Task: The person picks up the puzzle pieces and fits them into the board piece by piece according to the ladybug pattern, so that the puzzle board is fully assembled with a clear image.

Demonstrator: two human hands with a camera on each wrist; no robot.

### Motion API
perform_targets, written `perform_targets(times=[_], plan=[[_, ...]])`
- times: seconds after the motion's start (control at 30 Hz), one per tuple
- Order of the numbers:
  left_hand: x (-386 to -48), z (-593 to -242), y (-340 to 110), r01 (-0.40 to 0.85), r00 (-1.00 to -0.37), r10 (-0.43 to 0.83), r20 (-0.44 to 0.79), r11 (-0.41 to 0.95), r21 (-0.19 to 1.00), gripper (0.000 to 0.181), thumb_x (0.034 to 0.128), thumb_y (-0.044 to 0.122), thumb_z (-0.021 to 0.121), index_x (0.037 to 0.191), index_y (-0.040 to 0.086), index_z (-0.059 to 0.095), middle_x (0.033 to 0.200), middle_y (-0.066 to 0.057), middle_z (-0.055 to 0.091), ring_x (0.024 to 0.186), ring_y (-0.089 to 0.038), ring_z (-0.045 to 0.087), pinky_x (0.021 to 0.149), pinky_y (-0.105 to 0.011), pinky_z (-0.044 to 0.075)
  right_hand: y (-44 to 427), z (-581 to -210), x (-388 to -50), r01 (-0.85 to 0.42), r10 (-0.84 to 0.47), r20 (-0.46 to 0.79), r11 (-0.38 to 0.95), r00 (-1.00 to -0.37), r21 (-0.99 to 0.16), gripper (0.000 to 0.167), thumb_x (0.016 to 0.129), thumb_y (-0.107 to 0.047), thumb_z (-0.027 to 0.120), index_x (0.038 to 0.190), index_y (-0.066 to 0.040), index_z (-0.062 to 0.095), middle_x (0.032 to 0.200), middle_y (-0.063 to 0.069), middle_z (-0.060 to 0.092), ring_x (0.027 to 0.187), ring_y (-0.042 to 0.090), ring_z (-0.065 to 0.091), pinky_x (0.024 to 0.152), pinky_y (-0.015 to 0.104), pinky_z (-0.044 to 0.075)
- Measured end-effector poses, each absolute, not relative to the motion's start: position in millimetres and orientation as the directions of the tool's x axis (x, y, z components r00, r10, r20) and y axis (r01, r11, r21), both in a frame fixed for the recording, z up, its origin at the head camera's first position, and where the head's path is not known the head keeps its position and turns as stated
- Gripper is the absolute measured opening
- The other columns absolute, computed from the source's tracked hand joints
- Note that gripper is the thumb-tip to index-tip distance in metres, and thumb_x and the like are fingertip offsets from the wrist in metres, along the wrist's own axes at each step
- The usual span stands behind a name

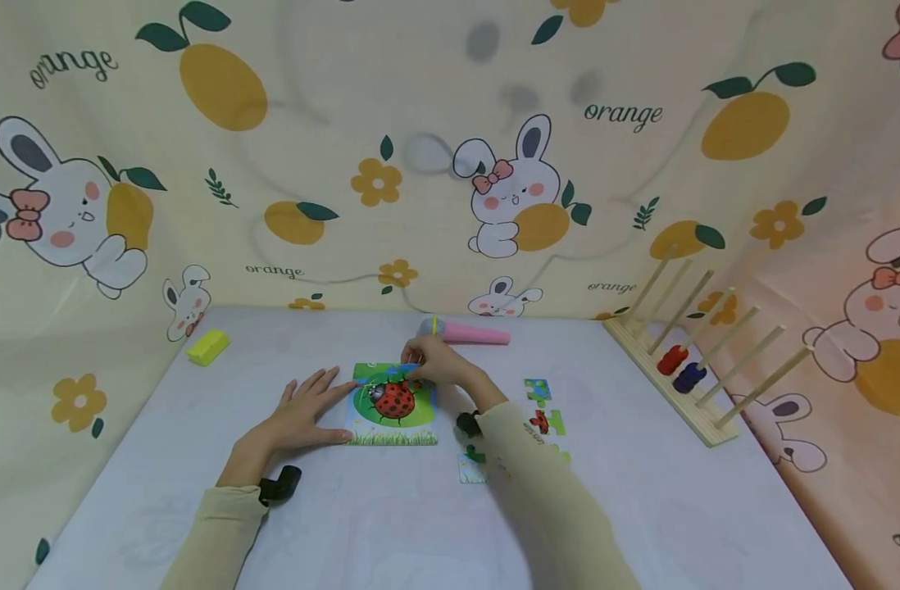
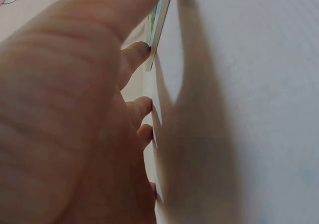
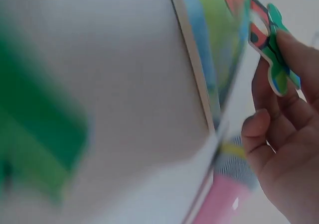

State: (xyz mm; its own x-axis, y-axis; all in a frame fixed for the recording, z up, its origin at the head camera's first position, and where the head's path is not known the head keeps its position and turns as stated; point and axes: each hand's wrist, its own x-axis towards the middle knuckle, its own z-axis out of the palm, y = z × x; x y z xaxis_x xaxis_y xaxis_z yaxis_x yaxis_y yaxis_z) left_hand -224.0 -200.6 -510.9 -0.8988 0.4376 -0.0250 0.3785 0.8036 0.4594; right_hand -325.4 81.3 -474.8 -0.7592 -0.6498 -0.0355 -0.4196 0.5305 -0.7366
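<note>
A ladybug jigsaw puzzle (image 1: 391, 437) in a flat tray lies on the white table. My left hand (image 1: 297, 420) rests at its left side with fingers spread; the thumb and index finger touch the tray's edge. Over the puzzle's upper right, my right hand (image 1: 443, 363) pinches a puzzle piece (image 3: 273, 52) between thumb and fingers. Green, red and black show on that piece, held tilted above the picture in the right wrist view. From the left wrist, the left hand's fingertips (image 2: 142, 104) meet the tabletop beside the tray's edge (image 2: 162, 27).
Loose puzzle pieces lie right of the tray, among them a blue-green one (image 1: 537, 389), a ladybug one (image 1: 546, 422) and a pale one (image 1: 471, 469). Behind is a pink toy microphone (image 1: 475, 333). A yellow block (image 1: 209, 347) lies far left; a wooden peg rack (image 1: 708, 422) stands right.
</note>
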Motion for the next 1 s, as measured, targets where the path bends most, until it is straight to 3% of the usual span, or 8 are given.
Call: perform_targets(times=[0.23, 0.67, 1.0], plan=[[-222.6, -509.1, -200.5, 0.378, -0.899, 0.438, -0.027, 0.804, 0.460, 0.088, 0.0806, 0.061, 0.073, 0.152, 0.017, 0.044, 0.161, -0.024, 0.022, 0.146, -0.050, 0.013, 0.109, -0.076, 0.004, 53.8, -484.6, -317.3, -0.408, -0.630, -0.022, 0.529, -0.776, -0.744, 0.015, 0.088, -0.002, 0.075, 0.100, 0.000, 0.066, 0.092, 0.008, 0.064, 0.082, 0.015, 0.055, 0.075, 0.028, 0.048], [-225.7, -513.8, -202.9, 0.370, -0.899, 0.436, -0.036, 0.804, 0.466, 0.090, 0.0800, 0.064, 0.072, 0.153, 0.020, 0.042, 0.163, -0.022, 0.020, 0.148, -0.048, 0.011, 0.110, -0.074, 0.001, 54.3, -484.1, -317.0, -0.398, -0.582, -0.016, 0.576, -0.813, -0.714, 0.015, 0.086, -0.003, 0.076, 0.098, -0.002, 0.066, 0.090, 0.007, 0.063, 0.083, 0.015, 0.054, 0.077, 0.029, 0.046], [-225.4, -510.1, -200.7, 0.378, -0.890, 0.452, -0.058, 0.804, 0.460, 0.088, 0.0823, 0.063, 0.070, 0.154, 0.022, 0.039, 0.162, -0.024, 0.018, 0.147, -0.051, 0.010, 0.109, -0.076, 0.001, 47.4, -484.4, -315.9, -0.438, -0.547, -0.043, 0.712, -0.836, -0.548, 0.023, 0.084, -0.015, 0.082, 0.098, -0.010, 0.065, 0.088, 0.002, 0.062, 0.080, 0.014, 0.054, 0.073, 0.029, 0.046]])
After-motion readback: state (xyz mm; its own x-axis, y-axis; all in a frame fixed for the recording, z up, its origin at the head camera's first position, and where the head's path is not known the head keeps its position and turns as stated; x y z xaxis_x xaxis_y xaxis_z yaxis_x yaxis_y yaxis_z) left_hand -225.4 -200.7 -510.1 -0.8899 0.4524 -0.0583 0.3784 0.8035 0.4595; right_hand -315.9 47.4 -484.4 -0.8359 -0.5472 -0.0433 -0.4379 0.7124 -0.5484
